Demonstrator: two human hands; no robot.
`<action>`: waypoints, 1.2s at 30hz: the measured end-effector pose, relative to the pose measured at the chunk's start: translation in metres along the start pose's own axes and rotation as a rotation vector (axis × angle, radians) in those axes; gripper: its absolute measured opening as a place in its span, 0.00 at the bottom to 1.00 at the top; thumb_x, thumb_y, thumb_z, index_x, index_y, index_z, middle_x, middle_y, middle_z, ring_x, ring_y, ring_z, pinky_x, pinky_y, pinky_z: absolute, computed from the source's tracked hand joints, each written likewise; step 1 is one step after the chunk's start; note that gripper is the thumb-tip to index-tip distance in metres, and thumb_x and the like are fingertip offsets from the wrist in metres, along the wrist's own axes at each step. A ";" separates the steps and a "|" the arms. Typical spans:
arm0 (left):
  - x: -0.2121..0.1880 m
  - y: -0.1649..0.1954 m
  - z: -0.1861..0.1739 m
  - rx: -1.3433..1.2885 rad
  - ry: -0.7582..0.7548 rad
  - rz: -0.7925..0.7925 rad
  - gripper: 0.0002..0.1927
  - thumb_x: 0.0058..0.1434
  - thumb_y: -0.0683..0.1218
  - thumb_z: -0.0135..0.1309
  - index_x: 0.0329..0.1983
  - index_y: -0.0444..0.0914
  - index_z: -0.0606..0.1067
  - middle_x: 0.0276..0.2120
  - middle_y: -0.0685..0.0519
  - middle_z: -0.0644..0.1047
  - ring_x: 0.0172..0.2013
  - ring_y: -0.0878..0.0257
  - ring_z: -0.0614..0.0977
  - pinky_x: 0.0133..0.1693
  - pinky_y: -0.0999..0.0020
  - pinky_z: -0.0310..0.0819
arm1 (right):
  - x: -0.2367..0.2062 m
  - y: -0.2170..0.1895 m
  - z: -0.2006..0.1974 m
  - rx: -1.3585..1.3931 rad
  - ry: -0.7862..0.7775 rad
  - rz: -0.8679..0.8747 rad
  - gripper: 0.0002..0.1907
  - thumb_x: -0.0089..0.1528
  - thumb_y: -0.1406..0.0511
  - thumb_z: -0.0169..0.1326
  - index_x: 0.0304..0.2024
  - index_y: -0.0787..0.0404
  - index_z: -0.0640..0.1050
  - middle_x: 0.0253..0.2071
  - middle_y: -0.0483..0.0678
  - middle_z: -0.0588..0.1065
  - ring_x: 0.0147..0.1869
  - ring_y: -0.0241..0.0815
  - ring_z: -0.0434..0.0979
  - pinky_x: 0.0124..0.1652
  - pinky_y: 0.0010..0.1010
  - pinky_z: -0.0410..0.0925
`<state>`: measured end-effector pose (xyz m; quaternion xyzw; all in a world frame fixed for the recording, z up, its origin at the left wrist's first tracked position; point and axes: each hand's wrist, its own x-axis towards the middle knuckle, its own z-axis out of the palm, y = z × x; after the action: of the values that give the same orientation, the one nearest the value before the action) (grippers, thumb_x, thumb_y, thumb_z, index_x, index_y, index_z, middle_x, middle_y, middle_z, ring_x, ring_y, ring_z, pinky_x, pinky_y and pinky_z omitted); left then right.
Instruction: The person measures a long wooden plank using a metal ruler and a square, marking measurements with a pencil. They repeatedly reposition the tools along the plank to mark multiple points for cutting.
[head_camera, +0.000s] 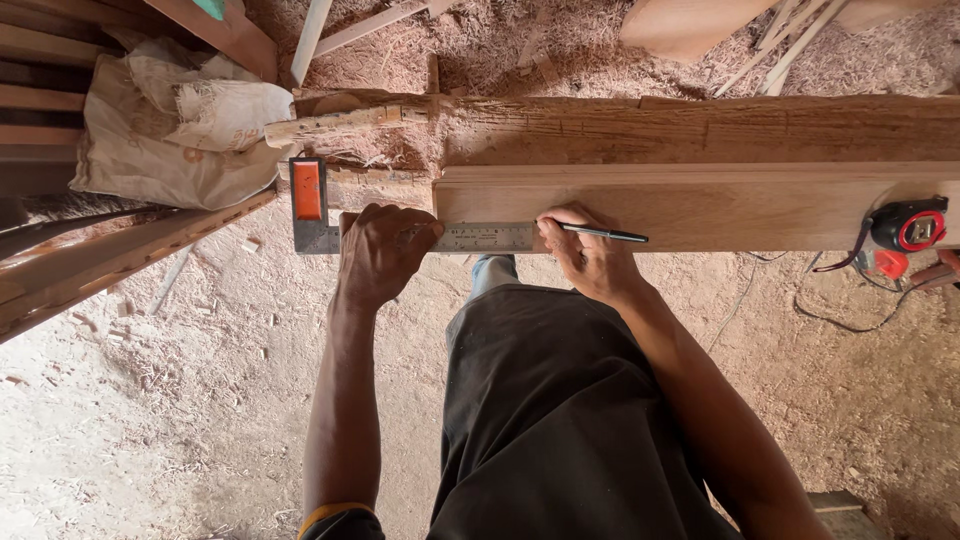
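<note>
My left hand (382, 250) presses down on a metal try square (480, 238) whose steel blade lies along the near edge of a pale planed wooden board (720, 200). The square's orange-faced stock (308, 195) sticks out past the board's left end. My right hand (585, 255) grips a thin dark pen (605, 235), its tip resting at the blade's right end on the board. Behind the board lies a rougher, darker timber beam (700, 128).
A red and black tape measure (910, 228) sits on the board at the far right, with a cord trailing down. A dusty white sack (175, 120) lies at the upper left beside stacked wooden slats (90, 265). Sawdust and shavings cover the ground (200, 400).
</note>
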<state>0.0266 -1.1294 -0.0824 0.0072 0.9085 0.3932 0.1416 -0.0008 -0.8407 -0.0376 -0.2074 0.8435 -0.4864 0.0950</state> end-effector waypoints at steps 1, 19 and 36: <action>0.000 0.001 -0.001 0.007 0.007 0.007 0.15 0.64 0.58 0.60 0.37 0.43 0.85 0.21 0.54 0.79 0.30 0.60 0.76 0.42 0.56 0.60 | 0.000 0.000 0.000 0.001 -0.005 -0.021 0.07 0.72 0.70 0.52 0.51 0.66 0.73 0.39 0.52 0.78 0.38 0.40 0.83 0.34 0.26 0.77; 0.001 -0.005 0.004 0.030 -0.029 -0.014 0.16 0.64 0.59 0.60 0.38 0.43 0.85 0.20 0.53 0.80 0.30 0.59 0.76 0.43 0.56 0.59 | 0.006 -0.002 0.007 0.166 -0.010 0.067 0.07 0.73 0.69 0.49 0.49 0.66 0.76 0.40 0.52 0.79 0.40 0.37 0.83 0.37 0.27 0.76; 0.000 -0.002 0.002 0.005 0.004 0.008 0.18 0.65 0.60 0.59 0.38 0.43 0.85 0.21 0.54 0.80 0.31 0.59 0.77 0.43 0.56 0.59 | 0.004 -0.002 0.006 0.097 -0.035 0.059 0.07 0.72 0.69 0.51 0.50 0.66 0.76 0.39 0.51 0.79 0.40 0.38 0.84 0.36 0.26 0.76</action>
<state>0.0272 -1.1293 -0.0858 0.0104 0.9096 0.3916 0.1383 -0.0020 -0.8482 -0.0391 -0.1861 0.8227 -0.5202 0.1338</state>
